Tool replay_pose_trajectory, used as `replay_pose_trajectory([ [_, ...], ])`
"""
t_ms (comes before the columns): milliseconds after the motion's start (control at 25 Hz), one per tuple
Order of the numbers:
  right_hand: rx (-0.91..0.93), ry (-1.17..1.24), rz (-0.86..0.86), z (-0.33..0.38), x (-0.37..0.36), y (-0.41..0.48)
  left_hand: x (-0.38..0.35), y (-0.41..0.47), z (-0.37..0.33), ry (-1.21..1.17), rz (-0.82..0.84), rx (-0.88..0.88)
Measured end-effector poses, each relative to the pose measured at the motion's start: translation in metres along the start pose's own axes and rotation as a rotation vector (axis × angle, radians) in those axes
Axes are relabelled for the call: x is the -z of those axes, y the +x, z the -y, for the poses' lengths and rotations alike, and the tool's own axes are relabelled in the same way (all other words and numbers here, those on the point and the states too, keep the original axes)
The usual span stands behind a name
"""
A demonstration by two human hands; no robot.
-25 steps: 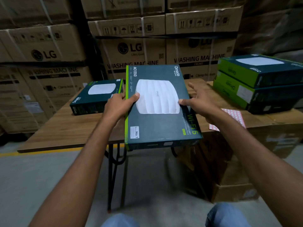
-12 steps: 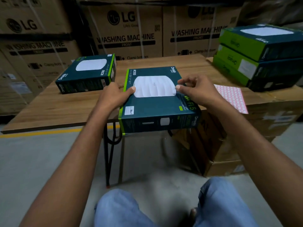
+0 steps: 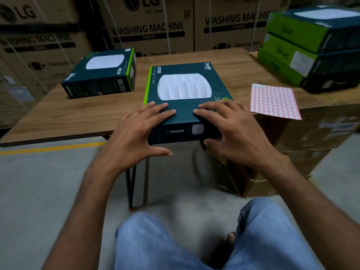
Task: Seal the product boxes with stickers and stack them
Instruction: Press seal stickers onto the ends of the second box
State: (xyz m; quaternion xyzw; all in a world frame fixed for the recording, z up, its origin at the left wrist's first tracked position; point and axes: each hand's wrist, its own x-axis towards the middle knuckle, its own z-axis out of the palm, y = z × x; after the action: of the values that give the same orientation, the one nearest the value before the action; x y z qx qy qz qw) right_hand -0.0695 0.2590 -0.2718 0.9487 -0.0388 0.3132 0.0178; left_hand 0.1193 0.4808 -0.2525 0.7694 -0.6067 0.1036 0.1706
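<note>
Counting from your left, there are four product boxes in all, one sticker sheet and your two hands. The first box [image 3: 101, 73] lies flat on the wooden table [image 3: 68, 114], well beyond and to the left of your left hand [image 3: 136, 131], with its white oval print facing up. Your left hand is relaxed and open: four straight fingers lie flat on the near left part of the top of the second box [image 3: 185, 86], while the thumb is spread out below the box's near face and does not plainly touch it. This second box lies flat between and under both hands, and its near end pokes out past the table edge toward you. Your right hand [image 3: 233, 129] grasps the box's near right corner, with its fingers laid over the top and its thumb tucked against the lower front edge. Just beyond and to the right of that hand lies the one sticker sheet [image 3: 274, 101], a grid of small red-bordered labels; its near corner hangs over the edge. Farther right and beyond it stand the last two boxes as a stack [image 3: 311, 45], one squarely on the other, green sides toward you. Behind the table, past both hands, stand brown cartons [image 3: 148, 30]; three of them show the words WASHING MACHINE.
</note>
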Motion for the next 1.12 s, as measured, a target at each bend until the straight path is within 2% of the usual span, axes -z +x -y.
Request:
replay_pose_trajectory([
  [120,0.056,-0.052,-0.010,-0.004,0.002,0.000,-0.009,-0.004,0.001,-0.014,-0.160,-0.062],
  [280,0.090,-0.012,-0.060,-0.015,0.021,0.003,0.005,-0.004,-0.007,-0.004,-0.284,-0.132],
  [480,0.026,0.028,-0.208,-0.032,0.063,0.034,0.051,0.020,-0.011,0.152,-0.494,-0.191],
  [600,-0.015,0.076,-0.331,-0.037,0.085,0.057,0.079,0.041,-0.012,0.162,-0.611,-0.192],
  [720,-0.058,0.076,-0.434,-0.033,0.094,0.075,0.096,0.061,-0.013,0.091,-0.664,-0.197],
  [1000,-0.119,0.080,-0.416,-0.024,0.094,0.091,0.105,0.069,-0.016,0.002,-0.665,-0.206],
  [1120,-0.178,0.171,-0.475,-0.022,0.088,0.094,0.104,0.070,-0.016,-0.032,-0.704,-0.190],
])
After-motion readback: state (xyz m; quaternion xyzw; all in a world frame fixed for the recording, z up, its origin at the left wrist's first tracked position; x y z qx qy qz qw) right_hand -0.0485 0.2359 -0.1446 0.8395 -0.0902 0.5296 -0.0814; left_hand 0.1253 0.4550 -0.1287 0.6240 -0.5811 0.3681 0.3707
